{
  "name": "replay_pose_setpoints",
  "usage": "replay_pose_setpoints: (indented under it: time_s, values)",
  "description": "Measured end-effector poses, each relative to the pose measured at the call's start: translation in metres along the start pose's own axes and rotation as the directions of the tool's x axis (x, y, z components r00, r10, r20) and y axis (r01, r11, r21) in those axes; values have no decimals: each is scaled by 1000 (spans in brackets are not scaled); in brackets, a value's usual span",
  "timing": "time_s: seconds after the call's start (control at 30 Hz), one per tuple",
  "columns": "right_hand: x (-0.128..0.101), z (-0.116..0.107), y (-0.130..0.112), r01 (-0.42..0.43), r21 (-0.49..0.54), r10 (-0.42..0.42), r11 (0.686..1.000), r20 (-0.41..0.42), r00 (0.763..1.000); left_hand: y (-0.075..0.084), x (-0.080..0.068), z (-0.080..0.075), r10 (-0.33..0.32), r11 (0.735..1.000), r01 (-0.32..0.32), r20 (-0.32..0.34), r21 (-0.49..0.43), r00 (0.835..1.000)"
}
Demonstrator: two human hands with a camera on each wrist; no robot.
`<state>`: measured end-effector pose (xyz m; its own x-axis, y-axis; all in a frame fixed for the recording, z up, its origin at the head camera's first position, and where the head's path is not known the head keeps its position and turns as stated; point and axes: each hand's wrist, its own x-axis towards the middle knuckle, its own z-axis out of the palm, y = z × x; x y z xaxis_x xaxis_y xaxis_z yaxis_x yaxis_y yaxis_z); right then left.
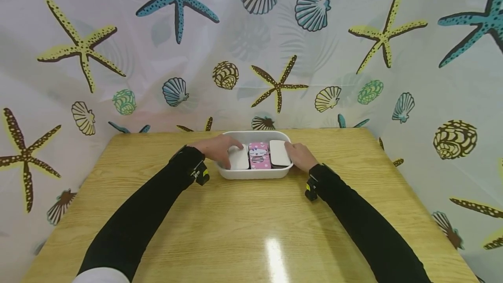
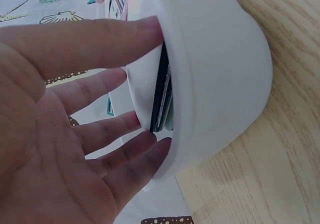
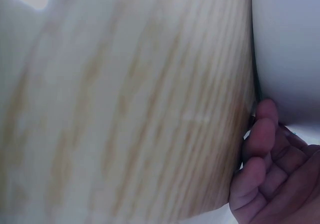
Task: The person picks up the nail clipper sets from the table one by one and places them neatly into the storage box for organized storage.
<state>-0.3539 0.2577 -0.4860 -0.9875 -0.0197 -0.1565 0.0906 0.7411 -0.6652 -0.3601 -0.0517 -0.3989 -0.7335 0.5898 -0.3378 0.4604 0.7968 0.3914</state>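
Note:
A white oblong plastic tub (image 1: 255,174) stands near the far edge of the table. Three flat rounded-corner items lie side by side in it: a white one (image 1: 239,159) at the left, a pink polka-dotted one (image 1: 260,156) with a cartoon cat in the middle, and another white one (image 1: 279,153) at the right. Dark layered edges show beneath the left one. My left hand (image 1: 218,148) reaches over the tub's left end, thumb and fingers spread around that white item, fingertips at its edge. My right hand (image 1: 300,155) grips the tub's right end, fingers curled against the outer wall.
The wooden table (image 1: 235,222) extends toward me and to both sides of the tub. Behind it hangs a white cloth (image 1: 220,112) printed with starfish and shells, which also borders the left and right sides.

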Motion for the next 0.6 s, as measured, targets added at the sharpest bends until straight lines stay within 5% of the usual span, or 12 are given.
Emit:
replay_pose_setpoints:
  time_s: [0.33, 0.47, 0.6]
  values:
    - [-3, 0, -2, 6, 8, -6, 1000, -5, 1000, 2, -8, 1, -12, 1000, 12, -3, -17, 1000]
    - [-6, -1, -4, 7, 2, -6, 1000, -26, 1000, -5, -13, 8, -17, 998, 8, -158, -59, 987]
    - [-7, -2, -5, 31, -17, -32, 999, -58, 998, -12, -15, 20, -83, 996, 68, -372, -54, 924]
